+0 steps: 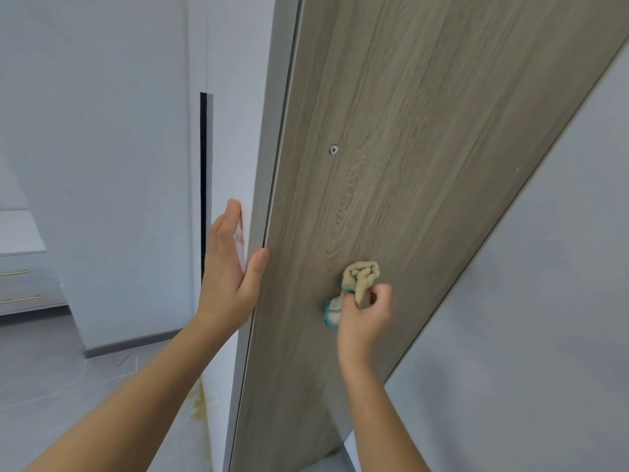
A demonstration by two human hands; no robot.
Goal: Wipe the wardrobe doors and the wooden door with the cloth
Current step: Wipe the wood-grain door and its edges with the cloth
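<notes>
As left hand [226, 277] grips wooden door [418, 137], right hand [367, 316] presses cloth [361, 274] on it.

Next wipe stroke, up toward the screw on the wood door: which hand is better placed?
Right. The right hand grips the cloth, bunched against the wooden door below the screw. The left hand holds the door's edge between thumb and fingers, with no cloth.

- Wood-grain door [425, 165]: face looked grey-brown wood veneer/laminate, matt & smooth; edge strip was plain white, smooth.
- Screw [334, 149]: bright metal, shiny, cross-head.
- Cloth [360, 277]: soft beige fabric, nubby texture, w/ teal trim.
- Drawer handles [20, 299]: brass-coloured metal, slight gloss.
- Floor [51, 369]: pale grey, smooth.
</notes>
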